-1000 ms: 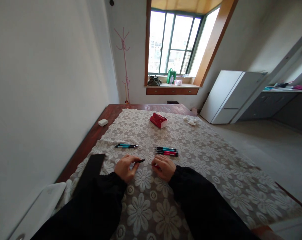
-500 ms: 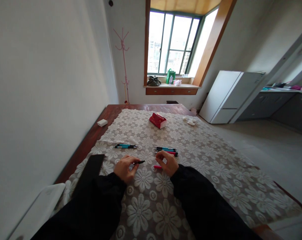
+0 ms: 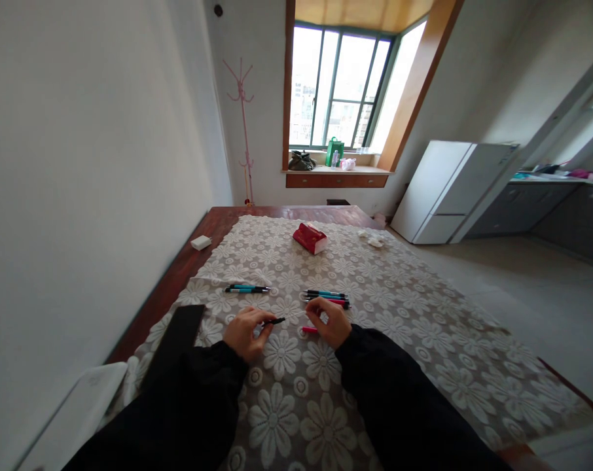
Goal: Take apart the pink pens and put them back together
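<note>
My left hand (image 3: 249,332) is closed in a pinch on a short black pen part (image 3: 275,321), its tip pointing right. Opposite it, my right hand (image 3: 330,320) pinches a thin, pale pen refill (image 3: 296,315), which stretches toward the black part; whether the two touch I cannot tell. Under my right fingers lies a pink pen barrel (image 3: 309,330), partly covered by the hand. Just beyond that hand is a row of several blue, black and pink pens (image 3: 326,296). Beyond my left hand lie blue-and-black pens (image 3: 247,288), side by side.
A floral lace cloth (image 3: 326,418) covers most of the wooden table (image 3: 222,214). Farther back are a red tissue pack (image 3: 309,238), crumpled white tissue (image 3: 372,239) and a small white box (image 3: 201,243). A dark flat board (image 3: 176,340) lies by my left forearm, near a white object (image 3: 75,415).
Both hands stay almost in place, still pinching the black pen part and the refill. The camera view has shifted very slightly.
</note>
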The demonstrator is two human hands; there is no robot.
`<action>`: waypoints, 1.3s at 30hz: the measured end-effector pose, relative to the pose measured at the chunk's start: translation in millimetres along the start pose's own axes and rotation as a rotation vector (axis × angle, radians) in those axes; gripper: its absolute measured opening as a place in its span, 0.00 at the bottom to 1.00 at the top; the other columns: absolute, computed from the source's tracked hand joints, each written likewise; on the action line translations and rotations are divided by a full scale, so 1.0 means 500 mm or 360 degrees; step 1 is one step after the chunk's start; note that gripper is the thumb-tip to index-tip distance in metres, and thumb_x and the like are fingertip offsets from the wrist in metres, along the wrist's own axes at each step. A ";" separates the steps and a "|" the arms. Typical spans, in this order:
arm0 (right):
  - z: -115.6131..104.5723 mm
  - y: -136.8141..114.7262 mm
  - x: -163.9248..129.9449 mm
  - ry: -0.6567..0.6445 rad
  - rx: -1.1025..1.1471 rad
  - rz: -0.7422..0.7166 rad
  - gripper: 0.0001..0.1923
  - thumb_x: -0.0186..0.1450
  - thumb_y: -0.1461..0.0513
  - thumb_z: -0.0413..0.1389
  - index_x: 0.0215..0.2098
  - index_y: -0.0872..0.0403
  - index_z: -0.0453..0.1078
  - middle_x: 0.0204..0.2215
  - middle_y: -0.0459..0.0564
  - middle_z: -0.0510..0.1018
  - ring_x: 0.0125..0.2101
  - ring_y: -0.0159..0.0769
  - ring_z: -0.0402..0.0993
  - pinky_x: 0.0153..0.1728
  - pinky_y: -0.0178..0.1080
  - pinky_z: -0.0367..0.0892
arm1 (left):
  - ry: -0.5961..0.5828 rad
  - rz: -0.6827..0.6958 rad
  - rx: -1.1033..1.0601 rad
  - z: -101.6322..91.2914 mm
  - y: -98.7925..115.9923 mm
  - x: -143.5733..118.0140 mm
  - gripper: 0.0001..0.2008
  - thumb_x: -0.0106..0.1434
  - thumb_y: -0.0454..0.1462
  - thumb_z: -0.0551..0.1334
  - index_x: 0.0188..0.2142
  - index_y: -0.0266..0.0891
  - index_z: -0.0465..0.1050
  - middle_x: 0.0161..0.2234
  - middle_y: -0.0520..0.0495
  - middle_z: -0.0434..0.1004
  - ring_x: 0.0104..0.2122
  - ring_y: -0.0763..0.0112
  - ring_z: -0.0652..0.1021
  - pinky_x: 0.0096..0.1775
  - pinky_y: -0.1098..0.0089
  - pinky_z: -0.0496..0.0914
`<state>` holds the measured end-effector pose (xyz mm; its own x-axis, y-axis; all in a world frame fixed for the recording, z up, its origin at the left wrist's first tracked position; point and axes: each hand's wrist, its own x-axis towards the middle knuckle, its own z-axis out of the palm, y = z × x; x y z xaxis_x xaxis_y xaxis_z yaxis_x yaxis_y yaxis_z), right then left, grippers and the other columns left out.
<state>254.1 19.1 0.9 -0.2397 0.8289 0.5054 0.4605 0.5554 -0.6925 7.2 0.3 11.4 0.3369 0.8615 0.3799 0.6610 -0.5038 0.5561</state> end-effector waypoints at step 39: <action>0.006 -0.016 -0.004 -0.0126 0.0023 -0.0015 0.01 0.60 0.65 0.56 0.30 0.54 0.69 0.23 0.46 0.74 0.24 0.32 0.70 0.28 0.34 0.67 | -0.0229 -0.0111 -0.0047 0.006 -0.015 -0.001 0.12 0.62 0.34 0.59 0.43 0.45 0.78 0.36 0.49 0.79 0.36 0.69 0.76 0.43 0.71 0.71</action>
<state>248.5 13.4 4.1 -0.3111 0.8258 0.4703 0.4456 0.5639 -0.6953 3.9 3.8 4.7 0.3850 0.8935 0.2311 0.6667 -0.4424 0.5998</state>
